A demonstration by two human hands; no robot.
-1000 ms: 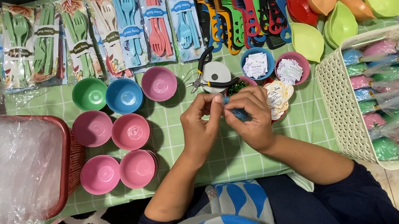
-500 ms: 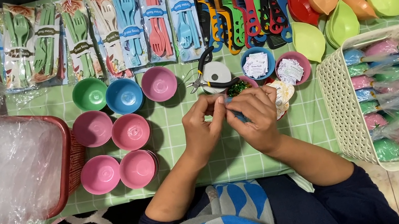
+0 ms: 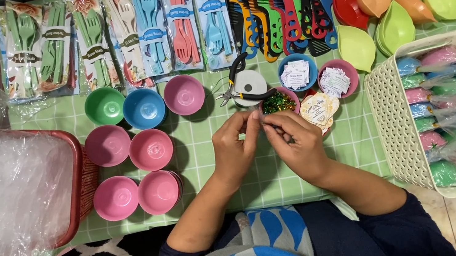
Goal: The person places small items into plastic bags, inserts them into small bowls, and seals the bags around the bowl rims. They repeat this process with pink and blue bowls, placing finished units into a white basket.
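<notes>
Over the green checked worktop [image 3: 206, 144], the left hand [image 3: 236, 148] and right hand [image 3: 296, 144] meet fingertip to fingertip, the fingers of both pinched on something too small to identify, just near of a small bowl of green glitter [image 3: 278, 102]. Pliers [image 3: 235, 80] lie just beyond; 7 small bowls [image 3: 152, 149] sit to the left, a white basket [image 3: 394, 130] to the right.
</notes>
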